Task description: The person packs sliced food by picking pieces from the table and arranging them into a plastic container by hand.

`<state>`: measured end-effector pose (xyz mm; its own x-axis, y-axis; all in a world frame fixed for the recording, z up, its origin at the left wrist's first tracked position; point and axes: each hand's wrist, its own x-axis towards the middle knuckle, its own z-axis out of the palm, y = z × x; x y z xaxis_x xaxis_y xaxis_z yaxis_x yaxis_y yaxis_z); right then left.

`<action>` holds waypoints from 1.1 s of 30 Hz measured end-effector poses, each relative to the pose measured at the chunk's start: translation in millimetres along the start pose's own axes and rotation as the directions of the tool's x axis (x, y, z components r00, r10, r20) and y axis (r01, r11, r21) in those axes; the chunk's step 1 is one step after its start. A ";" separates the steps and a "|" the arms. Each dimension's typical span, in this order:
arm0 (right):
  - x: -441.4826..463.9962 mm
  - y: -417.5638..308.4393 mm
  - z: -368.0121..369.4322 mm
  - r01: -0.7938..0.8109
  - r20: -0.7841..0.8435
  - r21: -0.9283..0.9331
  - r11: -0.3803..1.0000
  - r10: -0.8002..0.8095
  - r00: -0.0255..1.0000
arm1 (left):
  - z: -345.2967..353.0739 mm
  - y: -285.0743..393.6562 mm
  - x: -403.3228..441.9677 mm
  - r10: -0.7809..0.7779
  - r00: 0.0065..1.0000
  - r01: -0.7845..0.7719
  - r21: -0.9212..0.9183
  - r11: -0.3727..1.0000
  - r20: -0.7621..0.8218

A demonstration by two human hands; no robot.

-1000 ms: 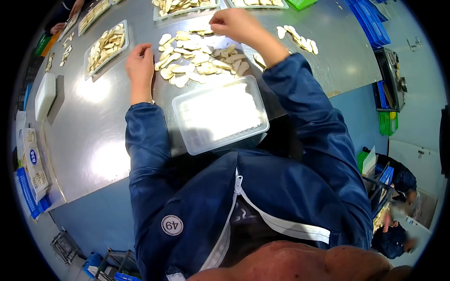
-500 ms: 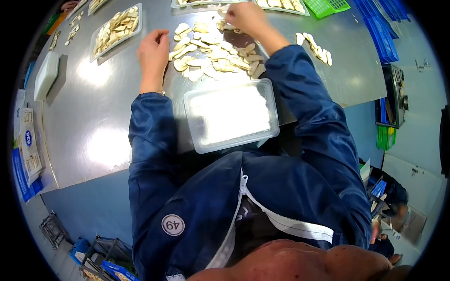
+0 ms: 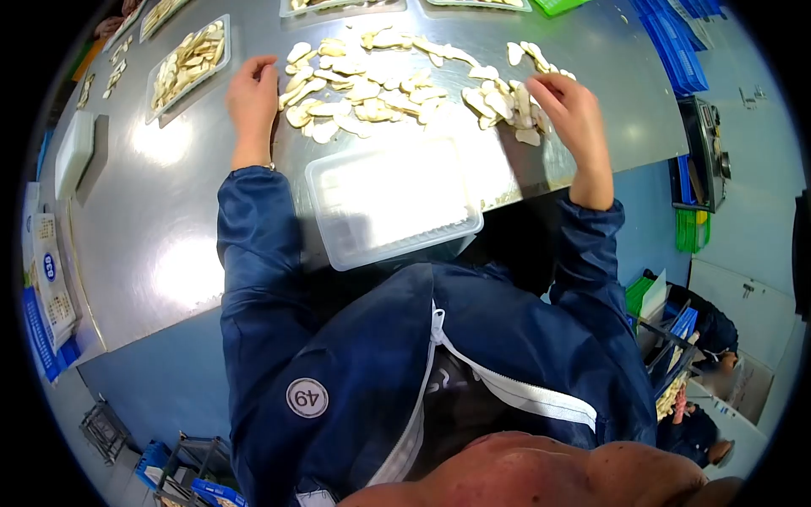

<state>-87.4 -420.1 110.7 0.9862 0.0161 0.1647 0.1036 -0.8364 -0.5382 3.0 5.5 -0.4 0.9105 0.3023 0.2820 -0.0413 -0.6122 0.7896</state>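
Pale mushroom slices (image 3: 363, 89) lie spread over the steel table beyond a clear plastic tub (image 3: 325, 211), whose inside is washed out by glare. At the left edge of the slices rests my left hand (image 3: 252, 91), fingers loosely bent and thumb apart, with nothing visible in it. On the other side, my right hand (image 3: 579, 114) is at a smaller group of slices (image 3: 498, 103). Its thumb and forefinger tips come together beside them. Whether a slice is between these fingertips is hidden.
A filled tray of slices (image 3: 190, 68) stands at the left, near a white tray (image 3: 74, 155). More filled trays (image 3: 342, 7) line the far side. Blue crates (image 3: 672, 51) are beyond the table's right end. Another person (image 3: 705, 325) is in the right background.
My right hand has moved from the far side of the slices to the right and nearer me. A group of slices now lies beside it. My left hand keeps its place by the slices.
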 end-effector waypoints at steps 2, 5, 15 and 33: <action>16.0 -22.6 16.9 0.027 0.019 0.127 0.992 -0.030 0.999 | 0.4 -1.3 1.7 -0.033 0.999 0.033 -0.004 0.999 0.004; 56.7 -47.8 68.6 0.340 0.099 0.063 0.938 -0.344 0.934 | -0.8 -5.7 -0.4 0.058 0.997 -0.057 0.009 0.998 -0.041; 160.8 -62.1 165.0 0.477 0.310 -0.235 0.847 -0.400 0.863 | -10.5 -5.7 -11.4 0.116 0.983 -0.119 -0.012 0.993 -0.140; 35.2 -59.2 54.7 -0.065 0.335 0.556 0.829 -0.151 0.930 | -10.4 10.2 -40.6 0.003 0.997 -0.010 -0.102 0.995 -0.077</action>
<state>-51.7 -340.1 103.2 0.9449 0.3247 -0.0421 0.0931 -0.3899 -0.9162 -38.6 -5.4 1.8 0.8761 0.3560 0.3251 -0.0925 -0.5376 0.8381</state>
